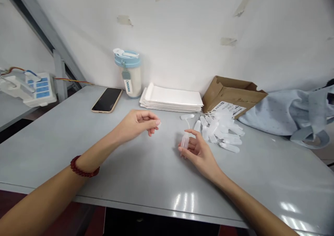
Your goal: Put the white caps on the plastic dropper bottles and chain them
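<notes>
My right hand (197, 152) is closed around a small translucent plastic vial (185, 141), held upright between the thumb and fingers just above the table. A thin white strip or cord rises from its top. To its left, my left hand (141, 124) hovers with thumb and fingertips pinched together. A tiny pale bit shows at those fingertips, too small to name. Just beyond my right hand lies a loose pile of similar translucent plastic pieces (221, 128), some with thin white cords. One separate piece (187, 116) rests at the pile's left side.
White padded envelopes (174, 97) are stacked against the wall. An open cardboard box (232, 93) tilts behind the pile, beside a light blue cloth bag (273, 111). A blue-lidded cup (132, 76) and a phone (107, 99) stand and lie at the back left. A power strip (39, 88) is farther left.
</notes>
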Tool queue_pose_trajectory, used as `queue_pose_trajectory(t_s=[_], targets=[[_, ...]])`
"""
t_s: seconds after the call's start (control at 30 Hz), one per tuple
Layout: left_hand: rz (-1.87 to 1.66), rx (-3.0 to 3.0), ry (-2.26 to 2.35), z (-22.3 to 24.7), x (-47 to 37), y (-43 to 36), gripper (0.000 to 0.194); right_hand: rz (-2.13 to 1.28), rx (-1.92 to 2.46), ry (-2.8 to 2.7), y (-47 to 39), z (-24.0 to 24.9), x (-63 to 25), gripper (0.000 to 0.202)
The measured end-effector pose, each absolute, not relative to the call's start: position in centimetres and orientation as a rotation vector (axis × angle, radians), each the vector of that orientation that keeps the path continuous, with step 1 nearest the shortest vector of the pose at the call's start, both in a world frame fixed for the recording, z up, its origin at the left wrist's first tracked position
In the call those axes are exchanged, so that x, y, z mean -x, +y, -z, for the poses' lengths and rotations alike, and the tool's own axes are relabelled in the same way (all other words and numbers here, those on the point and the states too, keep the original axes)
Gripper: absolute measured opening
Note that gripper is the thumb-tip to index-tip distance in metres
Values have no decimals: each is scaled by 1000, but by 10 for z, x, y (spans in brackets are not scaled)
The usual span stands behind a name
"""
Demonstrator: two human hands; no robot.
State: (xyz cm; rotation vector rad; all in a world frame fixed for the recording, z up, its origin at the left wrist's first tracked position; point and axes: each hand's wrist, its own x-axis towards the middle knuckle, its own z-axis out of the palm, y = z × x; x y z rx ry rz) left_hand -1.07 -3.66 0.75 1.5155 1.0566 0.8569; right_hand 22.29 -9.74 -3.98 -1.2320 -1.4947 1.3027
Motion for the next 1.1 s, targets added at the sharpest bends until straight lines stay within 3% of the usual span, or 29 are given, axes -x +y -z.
queue_pose_trajectory(t_s=[0.13,0.37,1.1], targets=[[-711,-1546,1019,2,-10,-51,19,-1229,1152,-1635,-98,36,-222,40],[-649,-1637,1026,7,-19,-57,23,-852,1078,-1983,-103,41,-223,37],[-503,-1601,999,10,-21,-59,23,-637,1093,-2212,-106,39,-223,11]])
